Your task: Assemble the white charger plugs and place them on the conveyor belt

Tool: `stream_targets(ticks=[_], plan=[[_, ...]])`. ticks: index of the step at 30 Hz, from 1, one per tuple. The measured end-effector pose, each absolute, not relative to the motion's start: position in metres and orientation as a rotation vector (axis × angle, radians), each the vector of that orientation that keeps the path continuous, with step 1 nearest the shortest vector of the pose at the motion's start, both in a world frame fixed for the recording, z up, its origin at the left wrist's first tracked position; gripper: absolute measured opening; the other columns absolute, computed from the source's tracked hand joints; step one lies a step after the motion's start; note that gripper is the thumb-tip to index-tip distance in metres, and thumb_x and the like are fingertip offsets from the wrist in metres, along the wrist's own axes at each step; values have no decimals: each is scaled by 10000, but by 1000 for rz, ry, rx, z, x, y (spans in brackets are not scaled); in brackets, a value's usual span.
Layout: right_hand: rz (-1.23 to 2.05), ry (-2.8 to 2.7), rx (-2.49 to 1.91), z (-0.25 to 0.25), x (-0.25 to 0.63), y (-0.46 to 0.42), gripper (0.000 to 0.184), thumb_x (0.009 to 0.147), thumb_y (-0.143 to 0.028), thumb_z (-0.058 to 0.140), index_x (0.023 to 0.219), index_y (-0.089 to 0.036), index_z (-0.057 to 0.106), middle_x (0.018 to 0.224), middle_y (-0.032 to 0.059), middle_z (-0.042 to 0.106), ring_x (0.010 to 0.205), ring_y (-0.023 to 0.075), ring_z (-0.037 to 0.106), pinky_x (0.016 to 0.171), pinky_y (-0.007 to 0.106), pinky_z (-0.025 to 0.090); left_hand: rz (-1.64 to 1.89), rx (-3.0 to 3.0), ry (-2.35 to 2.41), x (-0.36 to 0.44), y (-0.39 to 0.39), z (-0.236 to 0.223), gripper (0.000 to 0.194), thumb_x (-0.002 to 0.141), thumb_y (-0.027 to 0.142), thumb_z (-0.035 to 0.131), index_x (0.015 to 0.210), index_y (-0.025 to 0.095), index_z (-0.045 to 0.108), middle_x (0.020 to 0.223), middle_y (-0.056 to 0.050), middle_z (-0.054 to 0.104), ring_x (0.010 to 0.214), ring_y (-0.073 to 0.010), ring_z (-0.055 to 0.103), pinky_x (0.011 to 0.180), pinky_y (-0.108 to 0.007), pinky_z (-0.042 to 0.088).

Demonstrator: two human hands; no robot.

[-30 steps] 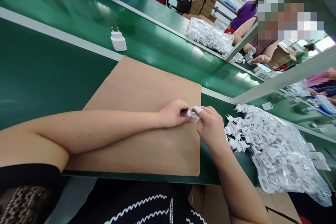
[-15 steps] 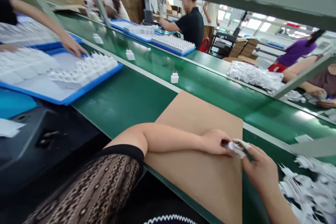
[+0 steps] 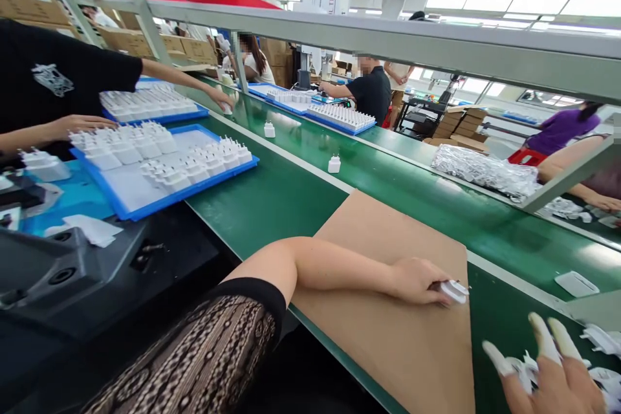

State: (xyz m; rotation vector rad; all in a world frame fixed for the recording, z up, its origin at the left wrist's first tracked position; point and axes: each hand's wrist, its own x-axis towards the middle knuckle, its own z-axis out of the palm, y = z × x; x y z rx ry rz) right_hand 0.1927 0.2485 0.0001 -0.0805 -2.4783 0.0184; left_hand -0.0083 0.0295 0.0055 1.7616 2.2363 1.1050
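Observation:
Over the brown cardboard sheet (image 3: 388, 330), my left hand (image 3: 420, 279) is closed around a white plastic charger housing (image 3: 455, 292). Small metal tips stick out at the housing's right end. My right hand (image 3: 550, 362), with white covers on its fingertips, is spread out at the lower right. It hovers at a pile of loose white plastic parts (image 3: 604, 339), several of them partly hidden by the hand; no part is visibly gripped. Beyond it, a single white casing (image 3: 576, 284) lies near the belt's edge.
White plug chargers (image 3: 334, 163) stand on the green conveyor belt (image 3: 388, 191). At the left, a blue tray (image 3: 194, 193) holds rows of chargers beside a co-worker's hand (image 3: 220, 98). A metal frame bar (image 3: 339, 29) crosses above. Silvery wrapped parts (image 3: 485, 168) lie across the belt.
My right hand has left the part held by my left hand and moved right and down to the loose parts, fingers spreading. The view has tilted up. The co-worker's hand moved from tray to belt.

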Motion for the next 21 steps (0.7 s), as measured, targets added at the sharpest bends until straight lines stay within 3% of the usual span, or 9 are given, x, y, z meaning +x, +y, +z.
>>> stream_targets(ticks=[3, 5, 7, 10, 15, 21], plan=[[-233, -2468, -119, -20, 229, 272, 574, 896, -383, 488, 1459, -266, 486, 1219, 242, 634, 1223, 517, 582, 892, 661, 489, 1134, 1540, 2386, -35, 33, 12, 295, 918, 419, 702, 1103, 191, 738, 1085, -90, 774, 987, -254, 713, 828, -314, 534], [-350, -2541, -211, -23, 248, 276, 425, 913, -293, 439, 1302, -199, 581, 1081, 210, 662, 1111, 457, 637, 890, 602, 517, 1200, 1162, 2584, -60, 36, 17, 263, 864, 351, 749, 1103, 241, 753, 1073, -38, 782, 964, -226, 720, 830, -282, 542], [-432, -2595, -339, -18, 257, 275, 320, 921, -208, 428, 1169, -160, 623, 1072, 188, 675, 1050, 377, 657, 914, 512, 526, 1207, 1023, 2663, -93, 42, 21, 276, 894, 354, 708, 1125, 206, 740, 1122, -77, 774, 1000, -254, 716, 857, -310, 543], [-486, -2600, -521, -6, 257, 273, 300, 893, -114, 456, 1107, -179, 656, 1081, 132, 706, 1034, 306, 655, 923, 425, 513, 1189, 868, 2771, -143, 52, 25, 300, 924, 302, 645, 1188, 174, 704, 1194, -136, 751, 1096, -307, 695, 924, -366, 525], [-458, -2590, -663, 11, 250, 270, 245, 831, -113, 544, 995, -201, 703, 1072, 100, 734, 1110, 299, 634, 913, 402, 489, 1163, 569, 2943, -193, 47, 16, 319, 922, 306, 622, 1215, 188, 669, 1260, -161, 724, 1222, -344, 649, 1047, -435, 462], [-288, -2756, -763, 37, 245, 265, 254, 842, -112, 505, 899, -197, 737, 967, 100, 726, 959, 285, 660, 811, 395, 502, 1202, 378, 2971, -213, 33, -5, 375, 914, 329, 614, 1269, 208, 619, 1306, -143, 706, 1258, -339, 624, 1081, -475, 441]])
